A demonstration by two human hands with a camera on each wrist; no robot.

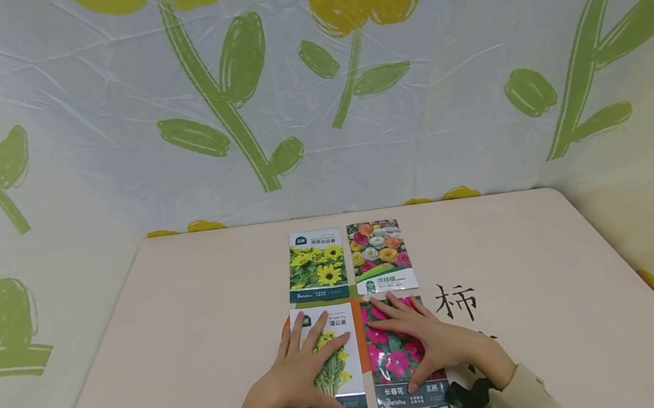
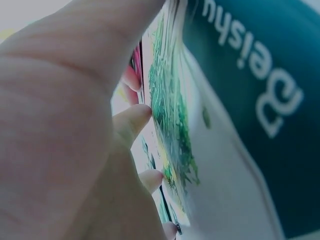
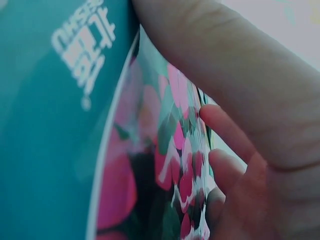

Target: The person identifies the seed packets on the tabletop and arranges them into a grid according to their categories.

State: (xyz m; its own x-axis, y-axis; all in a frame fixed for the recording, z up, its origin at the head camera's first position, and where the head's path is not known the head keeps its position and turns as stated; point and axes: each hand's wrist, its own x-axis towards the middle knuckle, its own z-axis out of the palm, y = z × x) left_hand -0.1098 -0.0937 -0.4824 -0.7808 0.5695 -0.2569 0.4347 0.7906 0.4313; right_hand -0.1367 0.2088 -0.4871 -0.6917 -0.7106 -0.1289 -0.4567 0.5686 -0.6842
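Note:
My left hand (image 1: 302, 368) lies with spread fingers on a white seed packet (image 1: 351, 389) showing yellow flowers, at the near left of a group of packets. In the left wrist view, the fingertips touch that packet's face, beside its dark teal band (image 2: 250, 75). On the near right, my right hand (image 1: 428, 338) rests, fingers spread, on a seed packet with pink flowers (image 1: 394, 364). The right wrist view shows the thumb (image 3: 210, 55) against this packet's teal band (image 3: 60, 125). Neither hand is curled round a packet.
Behind the hands lie a sunflower seed packet (image 1: 316, 266) and a packet with mixed-colour blooms (image 1: 382, 256), side by side. The pale tabletop (image 1: 190, 311) carries black written characters (image 1: 456, 302) on the right. A flower-printed cloth (image 1: 421, 146) hangs behind the table.

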